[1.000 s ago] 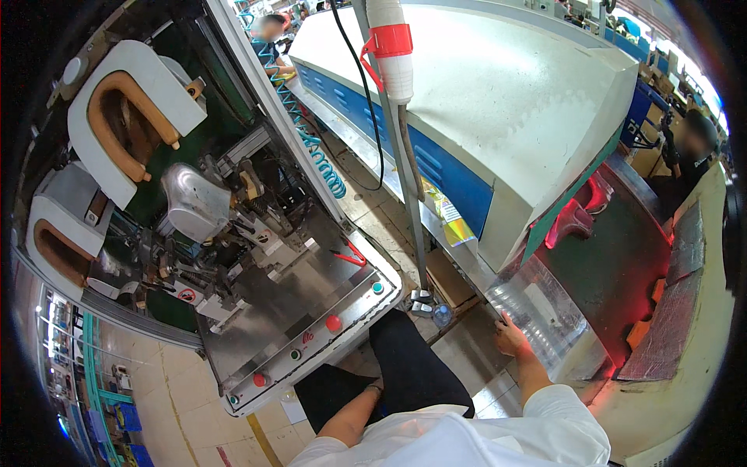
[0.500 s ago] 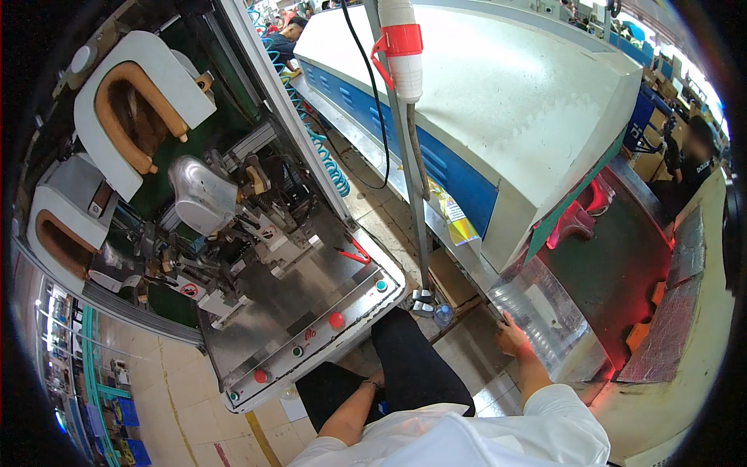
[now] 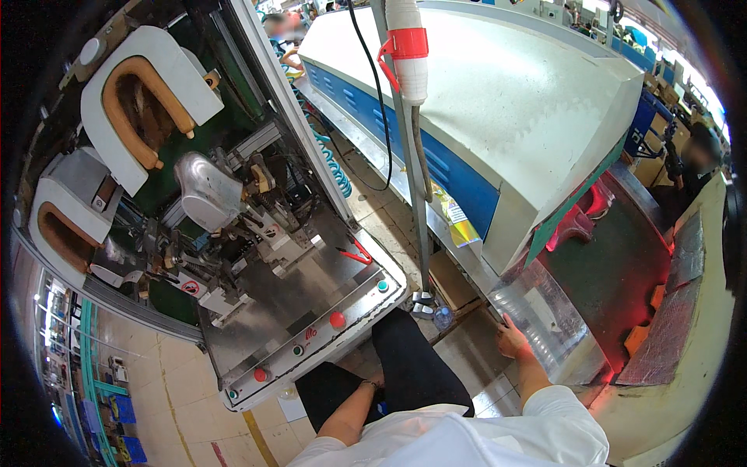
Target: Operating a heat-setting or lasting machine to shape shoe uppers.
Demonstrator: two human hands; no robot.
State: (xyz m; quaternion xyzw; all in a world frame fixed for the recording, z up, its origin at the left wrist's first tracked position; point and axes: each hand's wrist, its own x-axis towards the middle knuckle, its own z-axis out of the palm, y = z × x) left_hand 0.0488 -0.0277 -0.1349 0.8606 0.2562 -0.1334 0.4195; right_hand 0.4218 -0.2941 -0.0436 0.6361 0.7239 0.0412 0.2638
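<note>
My right hand (image 3: 511, 339) is at the left edge of a shiny metal plate (image 3: 537, 307), at the mouth of a large cream and blue machine. Its fingers look apart, with the index finger stretched along the edge, and nothing shows in them. Low between my thighs lies my left hand (image 3: 372, 379); dark trousers and its own wrist hide the fingers. Past the plate, glossy pink shoe-shaped pieces (image 3: 574, 227) sit on a dark green belt (image 3: 580, 284) in a red glow.
At left stands a machine with padded U-shaped clamps (image 3: 148, 101), a rounded metal form (image 3: 206, 191) and a button panel (image 3: 336, 320). Red-handled pliers (image 3: 359, 251) lie on its table. A metal pole (image 3: 412, 171) carries a red and white plug (image 3: 406, 47). A person (image 3: 692, 159) is at far right.
The view has shifted slightly, so the left machine appears a little further right. My hands keep their places. A person at the back, behind the cream machine, has changed posture.
</note>
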